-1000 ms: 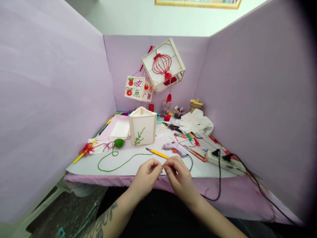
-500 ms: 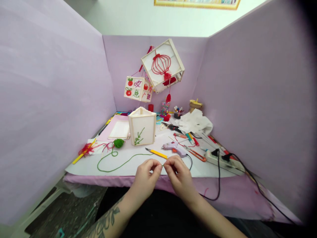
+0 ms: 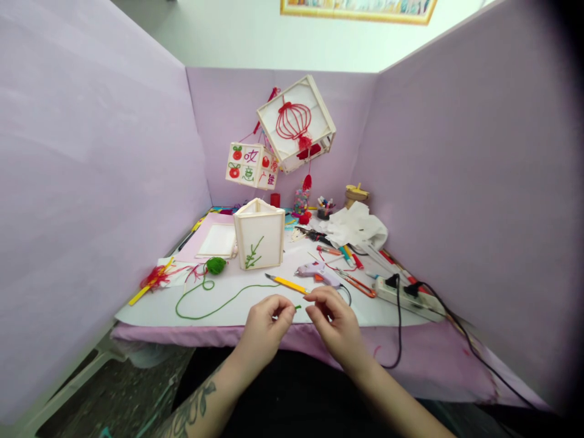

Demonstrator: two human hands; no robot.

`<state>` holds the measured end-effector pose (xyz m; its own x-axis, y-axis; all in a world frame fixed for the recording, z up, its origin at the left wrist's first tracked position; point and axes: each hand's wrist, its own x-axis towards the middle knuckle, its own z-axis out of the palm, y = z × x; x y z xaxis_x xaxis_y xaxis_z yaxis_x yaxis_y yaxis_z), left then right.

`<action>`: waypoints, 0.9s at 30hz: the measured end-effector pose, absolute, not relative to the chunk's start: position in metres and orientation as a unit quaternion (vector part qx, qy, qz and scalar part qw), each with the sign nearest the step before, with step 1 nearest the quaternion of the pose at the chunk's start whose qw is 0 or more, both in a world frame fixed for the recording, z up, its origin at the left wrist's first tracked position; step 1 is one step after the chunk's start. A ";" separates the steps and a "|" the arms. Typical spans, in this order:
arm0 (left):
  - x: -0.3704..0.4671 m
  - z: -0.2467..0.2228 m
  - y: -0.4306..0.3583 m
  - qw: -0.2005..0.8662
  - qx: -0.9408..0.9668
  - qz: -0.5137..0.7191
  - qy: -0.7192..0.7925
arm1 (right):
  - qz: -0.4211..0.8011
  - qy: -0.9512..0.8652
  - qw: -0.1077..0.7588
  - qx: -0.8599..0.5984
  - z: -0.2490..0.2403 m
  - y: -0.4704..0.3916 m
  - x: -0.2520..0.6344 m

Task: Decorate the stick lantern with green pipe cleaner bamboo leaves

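Between thumb and forefinger my left hand (image 3: 268,322) pinches a short piece of green yarn (image 3: 298,307), whose end sticks out to the right. Just beside it, my right hand (image 3: 334,322) is open, thumb and forefinger apart with nothing visible between them. Behind the hands lies a yellow craft knife (image 3: 288,283). A three-sided white lantern (image 3: 261,237) stands upright beyond it, a green plant shape on its front panel. A green yarn ball (image 3: 216,265) rests to the left, and a long green strand (image 3: 201,317) curves over the white sheet.
A lilac glue gun (image 3: 318,272), orange-handled scissors (image 3: 358,283) and a power strip (image 3: 408,298) with black cables lie at the right. Crumpled white material (image 3: 358,226) is behind them. Two decorated lanterns hang above the back. Red yarn (image 3: 156,277) lies at the left.
My right thumb and forefinger have parted and moved slightly away from my left hand. The green yarn end now shows in the gap. The view has shifted slightly.
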<state>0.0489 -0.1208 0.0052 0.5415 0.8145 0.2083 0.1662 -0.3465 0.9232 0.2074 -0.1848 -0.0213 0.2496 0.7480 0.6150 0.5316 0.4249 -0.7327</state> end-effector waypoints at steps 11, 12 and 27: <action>0.049 0.002 -0.118 0.465 0.756 0.326 0.325 | 0.093 -0.638 0.558 -0.522 -0.019 -0.183 0.201; 0.049 0.002 -0.118 0.461 0.759 0.326 0.324 | 0.098 -0.637 0.555 -0.525 -0.019 -0.183 0.201; 0.050 -0.005 -0.117 0.499 0.733 0.318 0.335 | 0.097 -0.617 0.549 -0.555 -0.022 -0.180 0.207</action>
